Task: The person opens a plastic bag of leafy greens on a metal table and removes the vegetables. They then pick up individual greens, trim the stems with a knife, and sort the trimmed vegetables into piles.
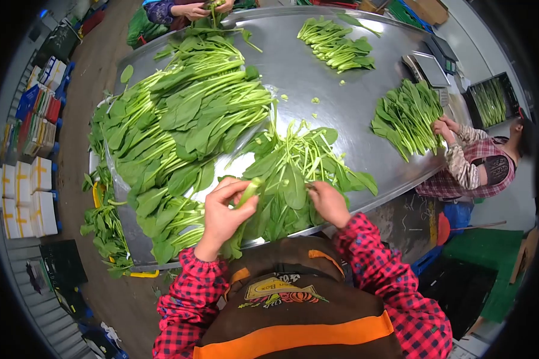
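My left hand is closed around a choy sum stalk, its pale cut end pointing up and its leaves hanging toward the table's near edge. My right hand is closed a little to the right, with a small dark tip showing at its fingers that I cannot make out. Between and beyond both hands lies a loose heap of leaves and stem pieces. A large pile of leafy choy sum covers the left of the metal table, partly on clear plastic sheeting.
A co-worker at the right handles a choy sum bunch near a scale. Another person's hands are at the far edge. A neat row of greens lies at the back. White boxes are stacked left.
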Available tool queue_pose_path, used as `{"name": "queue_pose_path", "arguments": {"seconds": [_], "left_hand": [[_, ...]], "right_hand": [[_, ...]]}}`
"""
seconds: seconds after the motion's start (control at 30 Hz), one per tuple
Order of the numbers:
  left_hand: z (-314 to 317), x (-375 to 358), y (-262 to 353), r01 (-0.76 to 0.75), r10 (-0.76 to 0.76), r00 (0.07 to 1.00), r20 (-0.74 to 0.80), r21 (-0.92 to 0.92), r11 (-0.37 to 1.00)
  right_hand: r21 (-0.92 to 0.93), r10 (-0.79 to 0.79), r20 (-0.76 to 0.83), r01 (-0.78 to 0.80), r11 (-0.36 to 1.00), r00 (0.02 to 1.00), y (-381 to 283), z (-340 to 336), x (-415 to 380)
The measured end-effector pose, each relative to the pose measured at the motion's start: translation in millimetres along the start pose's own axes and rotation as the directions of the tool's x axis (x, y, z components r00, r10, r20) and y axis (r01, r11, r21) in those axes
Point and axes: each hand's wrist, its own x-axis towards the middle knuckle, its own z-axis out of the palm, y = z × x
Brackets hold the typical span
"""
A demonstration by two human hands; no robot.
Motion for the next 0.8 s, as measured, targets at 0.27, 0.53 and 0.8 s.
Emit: {"name": "queue_pose_path", "arguments": {"seconds": [0.27, 0.53, 0.8], "left_hand": [[-52, -14, -5, 0.267, -0.272, 0.962, -0.023, -0.127, 0.955], [-79, -16, 8, -0.007, 0.167, 0.966, -0.199, 0.625, 0.780], [-138, -87, -81, 0.444, -0.486, 0.839, -0.245, 0.824, 0.351]], "right_hand": [[0.629, 0.021, 0.057, -0.053, 0.776, 0.998, -51, -11, 11], [0.503, -0.103, 0.407, -0.129, 0.855, 0.908, -110, -17, 39], [0.187, 0.085, -0.200, -0.048, 0.981, 0.976, -41, -31, 54]]}}
